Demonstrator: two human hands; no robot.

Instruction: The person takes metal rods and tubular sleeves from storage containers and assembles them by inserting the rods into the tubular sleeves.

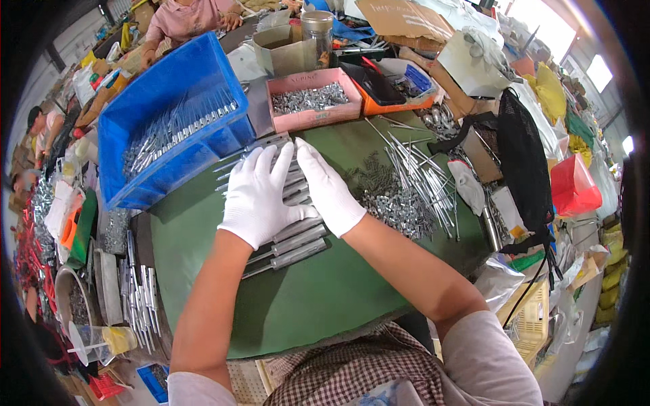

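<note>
Both hands wear white gloves and lie flat, fingers spread, on a row of grey metal rods (291, 249) laid side by side on the green table top (318, 298). My left hand (258, 195) covers the left part of the row. My right hand (330, 189) presses on the right part, touching the left hand at the thumbs. Neither hand grips anything. Just right of my right hand lie a heap of small metal pieces (393, 203) and a loose bundle of thin metal rods (423, 177).
A blue crate (145, 88) with assembled rods stands tilted at the back left. A pink box (313, 116) of small metal parts sits behind the hands, an orange tray (389, 105) beside it. More rods lie at the left edge (139, 298). Other people work at the far left and back.
</note>
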